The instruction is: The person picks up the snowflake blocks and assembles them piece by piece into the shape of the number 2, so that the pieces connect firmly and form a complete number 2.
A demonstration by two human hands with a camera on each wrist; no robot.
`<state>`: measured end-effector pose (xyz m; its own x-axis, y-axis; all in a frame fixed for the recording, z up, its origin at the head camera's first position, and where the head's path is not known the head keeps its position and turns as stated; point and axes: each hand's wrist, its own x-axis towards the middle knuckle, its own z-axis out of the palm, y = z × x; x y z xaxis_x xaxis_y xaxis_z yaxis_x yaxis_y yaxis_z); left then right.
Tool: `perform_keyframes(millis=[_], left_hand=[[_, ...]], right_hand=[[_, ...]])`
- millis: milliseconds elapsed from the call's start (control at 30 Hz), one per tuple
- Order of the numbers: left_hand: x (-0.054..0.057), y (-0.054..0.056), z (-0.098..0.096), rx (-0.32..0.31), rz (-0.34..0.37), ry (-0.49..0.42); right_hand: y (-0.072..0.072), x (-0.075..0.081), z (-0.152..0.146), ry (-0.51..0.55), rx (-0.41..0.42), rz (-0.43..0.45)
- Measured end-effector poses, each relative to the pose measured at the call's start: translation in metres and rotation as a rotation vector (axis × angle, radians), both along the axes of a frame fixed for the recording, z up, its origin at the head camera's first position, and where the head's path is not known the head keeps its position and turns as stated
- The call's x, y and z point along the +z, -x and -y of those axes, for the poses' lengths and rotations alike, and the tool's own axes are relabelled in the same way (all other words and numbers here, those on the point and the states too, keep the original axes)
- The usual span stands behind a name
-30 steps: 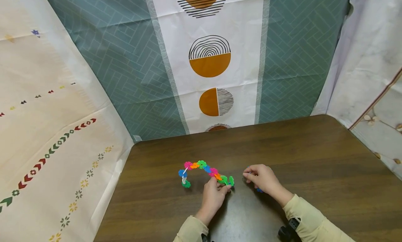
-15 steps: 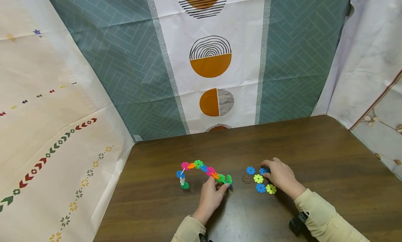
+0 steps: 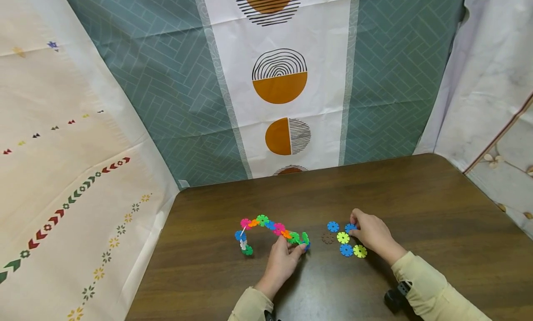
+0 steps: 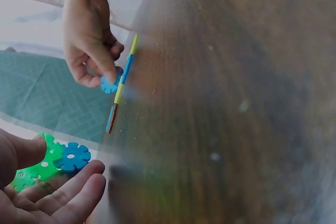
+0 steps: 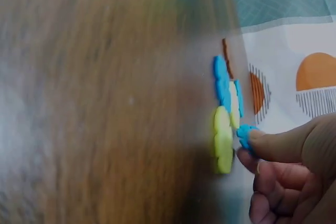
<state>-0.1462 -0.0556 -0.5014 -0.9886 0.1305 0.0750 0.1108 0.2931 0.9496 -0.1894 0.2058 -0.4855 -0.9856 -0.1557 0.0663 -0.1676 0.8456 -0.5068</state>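
Note:
My left hand (image 3: 278,263) grips the right end of a chain of interlocking snowflake discs (image 3: 279,229) in pink, orange, green, blue and white. The chain arches up and leftward, its far end hanging down to a green disc (image 3: 247,250). In the left wrist view, the thumb presses a green disc (image 4: 50,156) joined to a blue one (image 4: 76,157). My right hand (image 3: 372,233) pinches a loose blue disc (image 3: 350,227) between thumb and fingers. That blue disc (image 5: 244,136) stands tilted close over the table in the right wrist view.
Beside the right hand lie loose discs: blue (image 3: 332,226), brown (image 3: 328,238), yellow (image 3: 343,237), another blue (image 3: 346,250) and another yellow (image 3: 360,251). They lie flat on the brown wooden table (image 3: 416,210). A patterned cloth (image 3: 279,85) hangs behind the table.
My right hand has moved right from over the brown disc, uncovering the loose discs, and has taken hold of a blue one. The left hand stays nearly in place with the chain.

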Motion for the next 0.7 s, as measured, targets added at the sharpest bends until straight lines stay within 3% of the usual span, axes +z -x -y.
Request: perform_keyframes(millis=[233, 433, 700], left_hand=[[-0.002, 0.001, -0.002, -0.056, 0.021, -0.062], [0.0, 0.0, -0.005, -0.06, 0.039, -0.061], [0.002, 0.0, -0.007, -0.072, 0.031, -0.053]], right_hand=[[-0.004, 0.012, 0.017, 0.178, 0.063, -0.042], [-0.008, 0.019, 0.036, 0.388, 0.174, 0.01], [-0.008, 0.021, 0.052, 0.467, 0.269, 0.02]])
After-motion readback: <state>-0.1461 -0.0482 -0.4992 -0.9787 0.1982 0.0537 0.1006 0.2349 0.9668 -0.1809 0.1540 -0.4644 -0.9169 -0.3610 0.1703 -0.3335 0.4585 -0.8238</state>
